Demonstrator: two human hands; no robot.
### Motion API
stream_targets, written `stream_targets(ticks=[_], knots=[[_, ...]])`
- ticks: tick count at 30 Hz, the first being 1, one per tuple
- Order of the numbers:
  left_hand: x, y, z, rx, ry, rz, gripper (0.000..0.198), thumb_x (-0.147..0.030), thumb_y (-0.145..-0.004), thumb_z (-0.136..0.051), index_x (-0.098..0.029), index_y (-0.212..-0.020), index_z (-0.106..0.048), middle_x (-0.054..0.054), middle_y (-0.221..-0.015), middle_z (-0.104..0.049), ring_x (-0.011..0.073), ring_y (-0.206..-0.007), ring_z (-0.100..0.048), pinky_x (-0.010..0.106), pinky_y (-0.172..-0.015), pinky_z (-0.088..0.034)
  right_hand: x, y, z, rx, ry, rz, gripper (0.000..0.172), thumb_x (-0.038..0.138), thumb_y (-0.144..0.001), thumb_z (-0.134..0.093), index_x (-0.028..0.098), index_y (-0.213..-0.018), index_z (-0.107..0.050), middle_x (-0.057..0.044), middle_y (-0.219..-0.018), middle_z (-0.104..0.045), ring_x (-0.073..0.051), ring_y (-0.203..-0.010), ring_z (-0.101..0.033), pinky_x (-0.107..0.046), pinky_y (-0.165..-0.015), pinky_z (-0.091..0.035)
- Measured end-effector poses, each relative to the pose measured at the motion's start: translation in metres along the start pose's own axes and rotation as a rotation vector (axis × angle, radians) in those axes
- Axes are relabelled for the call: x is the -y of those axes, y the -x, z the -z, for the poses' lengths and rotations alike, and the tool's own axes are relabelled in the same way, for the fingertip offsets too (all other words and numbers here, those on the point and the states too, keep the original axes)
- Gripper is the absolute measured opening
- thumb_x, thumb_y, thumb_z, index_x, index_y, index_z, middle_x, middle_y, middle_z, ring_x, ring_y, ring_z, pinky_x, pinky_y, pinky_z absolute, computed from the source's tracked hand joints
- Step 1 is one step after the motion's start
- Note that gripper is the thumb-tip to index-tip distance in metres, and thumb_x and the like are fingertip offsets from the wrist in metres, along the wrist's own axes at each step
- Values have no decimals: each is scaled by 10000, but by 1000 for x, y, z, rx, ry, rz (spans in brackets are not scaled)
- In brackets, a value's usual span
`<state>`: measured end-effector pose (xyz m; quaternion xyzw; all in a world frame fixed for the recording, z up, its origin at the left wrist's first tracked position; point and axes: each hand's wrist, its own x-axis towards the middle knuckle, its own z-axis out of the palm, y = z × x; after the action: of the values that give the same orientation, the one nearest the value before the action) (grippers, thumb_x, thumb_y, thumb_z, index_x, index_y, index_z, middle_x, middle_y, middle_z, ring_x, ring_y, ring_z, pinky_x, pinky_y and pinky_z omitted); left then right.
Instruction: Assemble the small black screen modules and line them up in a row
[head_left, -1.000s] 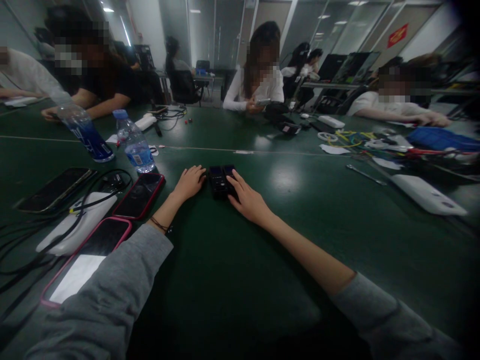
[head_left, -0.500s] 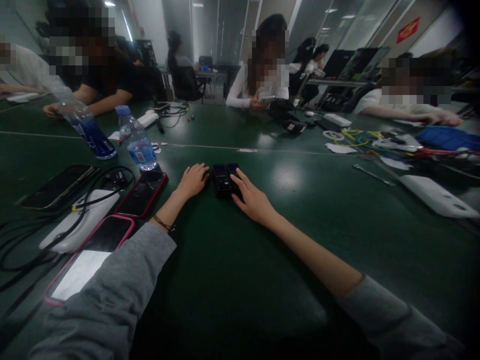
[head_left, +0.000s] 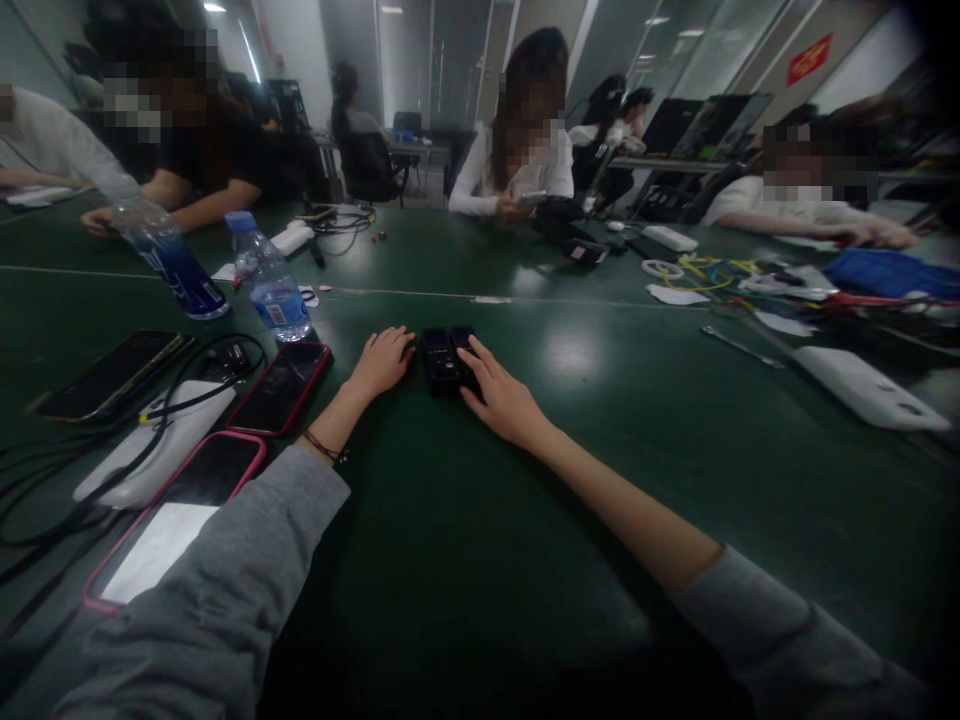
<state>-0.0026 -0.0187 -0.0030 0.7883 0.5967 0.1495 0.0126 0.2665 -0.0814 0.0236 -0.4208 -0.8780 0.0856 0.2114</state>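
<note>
A small black device [head_left: 444, 357] lies on the green table [head_left: 525, 520], straight ahead of me. My left hand [head_left: 381, 362] rests on the table just left of it, fingers loosely curled toward its side, holding nothing that I can see. On the device's right side lies my right hand [head_left: 501, 397], fingers stretched out and resting on its right edge and top. Both forearms reach forward in grey sleeves, and a thin bracelet sits on my left wrist.
Left of my arm lie a red-cased phone [head_left: 280, 387], a pink-cased phone [head_left: 180, 510], a dark phone [head_left: 109, 375], a white power strip [head_left: 154, 445] and black cables. Two water bottles [head_left: 270, 282] stand behind them. Several people sit across the table. Another white power strip [head_left: 870, 387] and tools lie right.
Both hands stay at the black device, almost still. The view has shifted slightly as my head moved.
</note>
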Motion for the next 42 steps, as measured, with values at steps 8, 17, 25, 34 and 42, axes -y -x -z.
stream_targets(ticks=[8, 17, 25, 34, 42], knots=[[1, -2, -2, 3, -3, -3, 468, -309, -1120, -408, -137, -1538, -533, 144, -1664, -472, 328, -1550, -419, 543, -1282, -329, 1, 1, 2, 11, -7, -10, 677, 349, -1028, -498, 197, -1657, -300, -131, -1767, -160, -410, -1483, -454, -652, -1084, -572], [2, -2, -1, 14, 1, -3, 452, -309, -1119, -415, -197, -1543, -527, 131, -1667, -472, 311, -1558, -411, 568, -1276, -327, -2, 1, -1, 1, -9, -7, 683, 354, -1026, -494, 214, -1665, -296, -117, -1767, -163, -407, -1471, -468, -652, -1069, -583], [-1, -1, 2, 16, -10, -2, 455, -310, -1115, -416, -172, -1533, -535, 143, -1663, -474, 314, -1555, -417, 553, -1275, -332, -2, 0, -2, -2, -10, -1, 674, 348, -1019, -477, 192, -1655, -317, -133, -1760, -183, -410, -1472, -465, -652, -1070, -581], [-2, 0, 4, 25, 4, 7, 462, -307, -1114, -412, -167, -1539, -528, 144, -1667, -468, 311, -1564, -400, 556, -1282, -319, 1, 0, 1, 6, -3, -10, 659, 350, -1025, -480, 184, -1643, -324, -141, -1760, -182, -405, -1477, -460, -644, -1075, -579], [1, -2, 0, 14, 20, -1, 456, -306, -1111, -417, -191, -1536, -535, 143, -1662, -474, 316, -1558, -410, 576, -1277, -324, 0, 1, 2, 17, -22, -23, 670, 372, -1037, -480, 222, -1664, -296, -115, -1768, -164, -403, -1489, -448, -654, -1091, -565]])
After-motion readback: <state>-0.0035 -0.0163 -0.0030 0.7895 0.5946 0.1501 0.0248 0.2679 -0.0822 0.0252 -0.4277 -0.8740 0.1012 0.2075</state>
